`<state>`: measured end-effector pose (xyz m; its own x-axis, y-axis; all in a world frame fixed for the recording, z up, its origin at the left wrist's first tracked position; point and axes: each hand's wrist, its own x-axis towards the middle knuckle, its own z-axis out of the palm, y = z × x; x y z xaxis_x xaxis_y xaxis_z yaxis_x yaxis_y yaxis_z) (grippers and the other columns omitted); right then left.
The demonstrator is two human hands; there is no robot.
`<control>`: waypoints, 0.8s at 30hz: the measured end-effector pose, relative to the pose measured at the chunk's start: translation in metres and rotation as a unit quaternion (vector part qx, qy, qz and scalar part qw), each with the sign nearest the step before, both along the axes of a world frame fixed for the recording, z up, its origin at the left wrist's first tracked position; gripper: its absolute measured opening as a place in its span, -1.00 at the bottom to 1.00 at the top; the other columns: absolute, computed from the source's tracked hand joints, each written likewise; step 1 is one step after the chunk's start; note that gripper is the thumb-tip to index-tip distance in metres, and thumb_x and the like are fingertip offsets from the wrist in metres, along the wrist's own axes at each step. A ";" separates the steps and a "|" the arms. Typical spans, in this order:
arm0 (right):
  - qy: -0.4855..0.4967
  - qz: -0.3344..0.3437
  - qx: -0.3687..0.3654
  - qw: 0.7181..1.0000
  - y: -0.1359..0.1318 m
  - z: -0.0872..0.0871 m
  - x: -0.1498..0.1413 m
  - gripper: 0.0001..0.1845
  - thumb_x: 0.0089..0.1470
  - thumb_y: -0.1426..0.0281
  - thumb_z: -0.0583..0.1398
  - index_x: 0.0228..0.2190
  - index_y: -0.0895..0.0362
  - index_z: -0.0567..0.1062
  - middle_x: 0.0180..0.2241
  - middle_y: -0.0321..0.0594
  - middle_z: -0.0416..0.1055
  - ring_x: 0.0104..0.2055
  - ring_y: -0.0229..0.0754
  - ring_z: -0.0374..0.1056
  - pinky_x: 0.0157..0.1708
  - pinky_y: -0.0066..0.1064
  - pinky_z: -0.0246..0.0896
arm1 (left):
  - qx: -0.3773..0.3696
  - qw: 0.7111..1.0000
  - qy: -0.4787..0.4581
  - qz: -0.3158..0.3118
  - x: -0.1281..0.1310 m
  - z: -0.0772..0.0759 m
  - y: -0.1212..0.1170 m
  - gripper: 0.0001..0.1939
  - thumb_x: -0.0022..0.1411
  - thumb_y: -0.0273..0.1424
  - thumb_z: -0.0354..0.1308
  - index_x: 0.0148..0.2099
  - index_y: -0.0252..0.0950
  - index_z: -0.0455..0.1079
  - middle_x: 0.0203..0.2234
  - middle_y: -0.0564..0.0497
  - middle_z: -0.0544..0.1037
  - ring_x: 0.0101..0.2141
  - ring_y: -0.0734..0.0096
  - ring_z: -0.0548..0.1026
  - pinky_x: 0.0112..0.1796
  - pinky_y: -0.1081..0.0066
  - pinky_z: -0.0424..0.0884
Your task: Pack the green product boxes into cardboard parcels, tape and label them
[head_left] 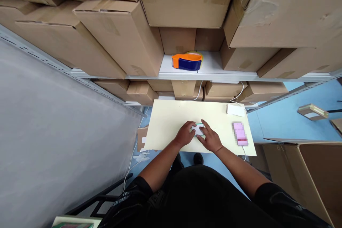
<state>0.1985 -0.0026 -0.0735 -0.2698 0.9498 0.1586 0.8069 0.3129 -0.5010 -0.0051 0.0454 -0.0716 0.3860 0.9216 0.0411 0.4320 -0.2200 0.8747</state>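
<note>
A small flat white rectangle with green edges, like a card or a thin pack of cards, is between my hands over the pale yellow tabletop. My left hand has curled fingers and the thumb closed on its left end. On the other end, the thumb and fingers of my right hand hold its right side, with the index finger stretched forward. Whether it rests on the tabletop or is slightly raised, I cannot tell.
A blurred pink item and a white box lie on the table's right side. Behind stands a shelf with cardboard boxes and an orange-and-blue tape dispenser. An open carton stands at right, a grey wall at left.
</note>
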 end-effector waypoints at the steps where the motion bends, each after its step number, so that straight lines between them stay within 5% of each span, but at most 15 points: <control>1: 0.000 0.031 -0.004 1.000 0.004 0.001 0.004 -0.55 0.25 0.19 0.23 0.10 0.11 0.43 0.43 0.08 0.06 0.04 0.14 0.52 -0.16 -0.05 0.55 | 0.015 1.000 0.011 -0.016 -0.002 0.000 -0.002 -0.67 0.24 -0.54 0.11 0.04 -0.23 0.43 0.12 -0.13 0.50 0.16 0.19 0.47 0.21 0.07 0.41; 6: 0.046 0.115 -0.024 0.992 0.018 0.004 0.018 -0.49 0.10 0.45 0.24 0.11 0.08 0.41 0.42 0.03 0.09 0.29 0.16 0.32 0.10 0.03 0.44 | 0.126 0.981 0.085 -0.119 -0.011 0.002 -0.005 -0.44 0.12 -0.45 0.28 0.19 -0.28 0.31 0.31 -0.27 0.31 0.30 -0.03 0.31 0.25 -0.05 0.35; 12: 0.233 0.036 -0.140 0.962 0.009 -0.003 0.012 -0.36 0.04 0.48 0.20 0.17 -0.05 0.39 0.45 -0.09 0.02 0.20 0.01 0.40 0.07 -0.08 0.43 | 0.136 0.958 0.200 -0.153 -0.003 0.012 0.009 -0.48 0.13 -0.36 0.35 0.13 -0.24 0.33 0.17 -0.21 0.45 0.13 -0.06 0.44 0.09 -0.03 0.46; 15: 0.362 -0.112 -0.217 0.900 0.006 -0.020 0.012 -0.37 0.07 0.30 0.23 0.19 -0.05 0.33 0.33 -0.06 0.24 0.06 -0.04 0.48 0.02 -0.13 0.43 | 0.122 0.962 0.200 -0.141 -0.006 0.012 0.010 -0.45 0.09 -0.39 0.36 0.13 -0.21 0.33 0.17 -0.19 0.43 0.12 -0.04 0.43 0.07 0.02 0.47; 19: 0.333 -0.304 -0.379 0.808 0.008 -0.050 0.009 -0.47 0.08 0.02 0.23 0.01 0.03 0.44 0.01 -0.11 0.51 -0.07 -0.03 0.48 -0.06 -0.15 0.43 | 0.088 0.987 0.129 -0.027 -0.027 0.002 0.006 -0.45 0.08 -0.37 0.38 0.10 -0.22 0.32 0.14 -0.19 0.44 0.13 -0.01 0.42 0.13 0.04 0.42; 24: 0.395 -0.312 -0.519 0.691 0.012 -0.077 -0.017 -0.49 0.14 -0.08 0.19 -0.12 0.06 0.47 -0.03 -0.06 0.49 -0.12 -0.07 0.51 -0.20 -0.23 0.49 | -0.070 0.982 0.033 0.171 -0.066 -0.020 -0.005 -0.53 0.15 -0.20 0.34 0.04 -0.18 0.29 -0.11 -0.03 0.54 -0.13 0.22 0.54 -0.08 0.22 0.50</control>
